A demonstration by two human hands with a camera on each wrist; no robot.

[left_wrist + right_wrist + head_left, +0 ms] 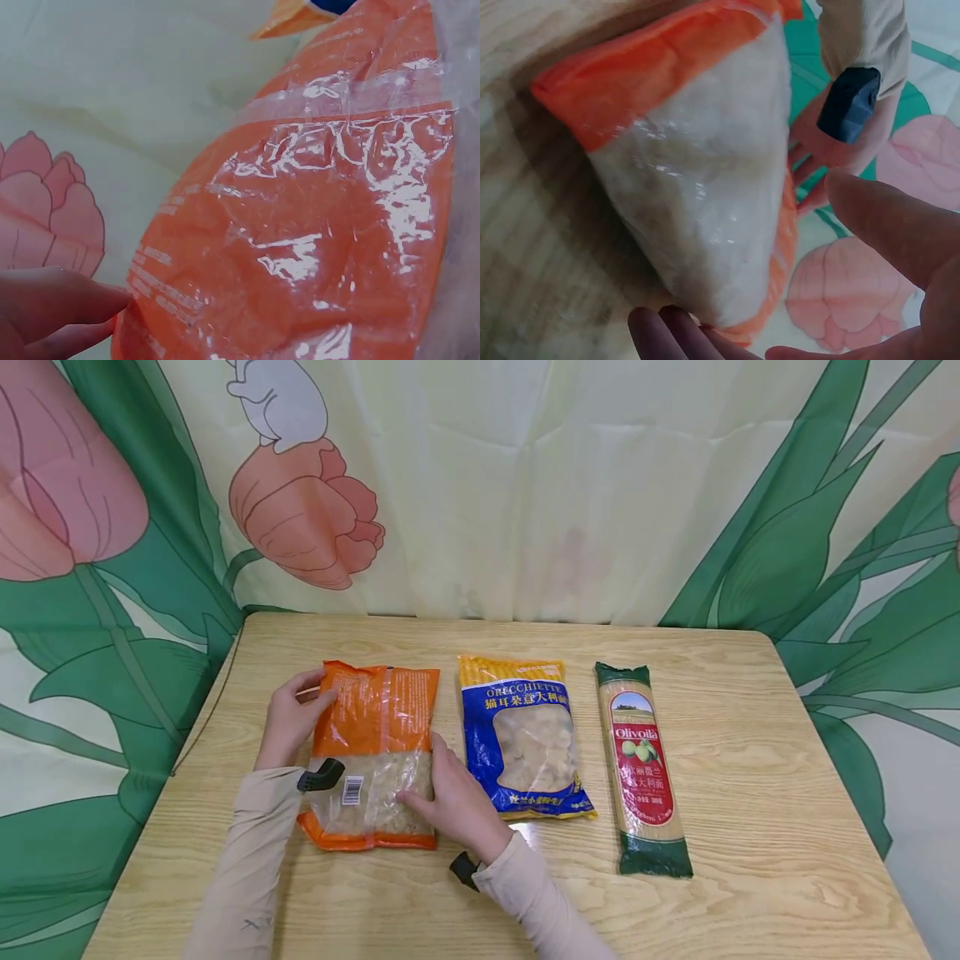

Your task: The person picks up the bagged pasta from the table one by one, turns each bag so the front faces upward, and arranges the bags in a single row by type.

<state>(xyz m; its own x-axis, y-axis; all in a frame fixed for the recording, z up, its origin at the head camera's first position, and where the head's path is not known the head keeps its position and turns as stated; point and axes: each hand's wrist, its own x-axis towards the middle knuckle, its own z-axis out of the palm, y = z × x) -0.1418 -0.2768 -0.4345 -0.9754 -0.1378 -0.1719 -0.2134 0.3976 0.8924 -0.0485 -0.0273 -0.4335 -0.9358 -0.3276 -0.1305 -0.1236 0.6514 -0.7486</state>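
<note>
An orange bag of pasta lies at the left of the table, with its printed back and barcode facing up and pale pieces showing through the clear part. My left hand pinches the bag's upper left edge, thumb on the near face; in the left wrist view fingertips meet the orange film. Against the bag's right side is my right hand, its thumb extended over the clear part. In the right wrist view, the right thumb stands apart from the film, and the fingers are by the bag's edge.
A blue and yellow bag of orecchiette lies just right of the right hand. Farther right is a long green-ended pack of spaghetti. Behind the wooden table hangs a flower-printed curtain.
</note>
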